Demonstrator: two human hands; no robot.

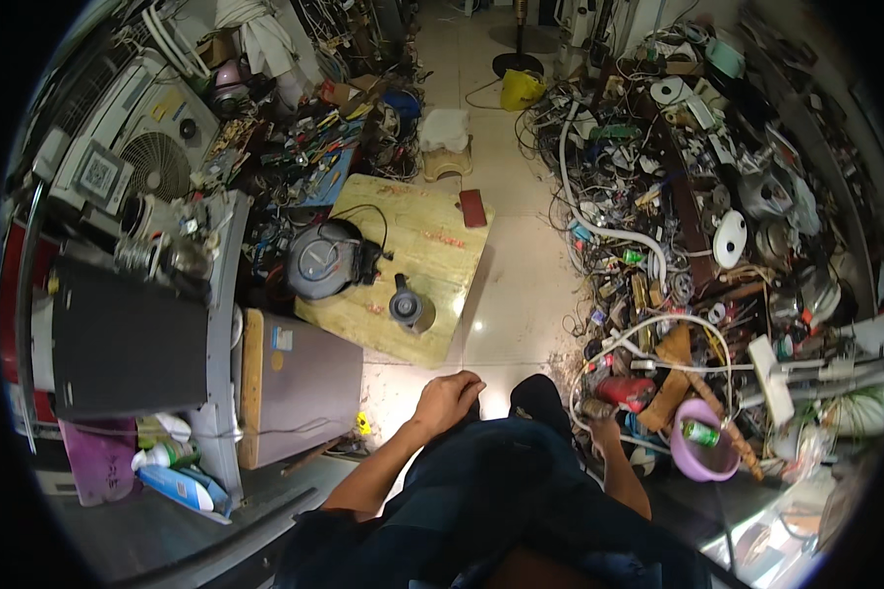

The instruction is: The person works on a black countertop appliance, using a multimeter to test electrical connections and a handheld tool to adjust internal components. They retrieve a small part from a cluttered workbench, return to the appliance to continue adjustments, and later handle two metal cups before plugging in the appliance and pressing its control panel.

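My left hand [449, 400] is held over my left knee, its fingers curled together, and no object shows in it. Beyond it, a low yellowish wooden table [413, 339] carries a round grey-black appliance [322, 260] with a dark cord. A small dark-lidded jug [410, 309] and a dark red flat case [472, 208] are on the same tabletop. On my right side, my right hand [605, 430] reaches down to the edge of the heaped parts. Its fingers are closed around or against a small brownish thing, too small to make out, next to a red can-like object [627, 393].
Heaped parts, cables and a white hose [614, 233] line the right. A pink basin [702, 442] holding a green can stands near my right arm. Tools lie on a blue mat [329, 177] at the far left. A small stool [447, 162] stands beyond the table; a cabinet [300, 393] is left.
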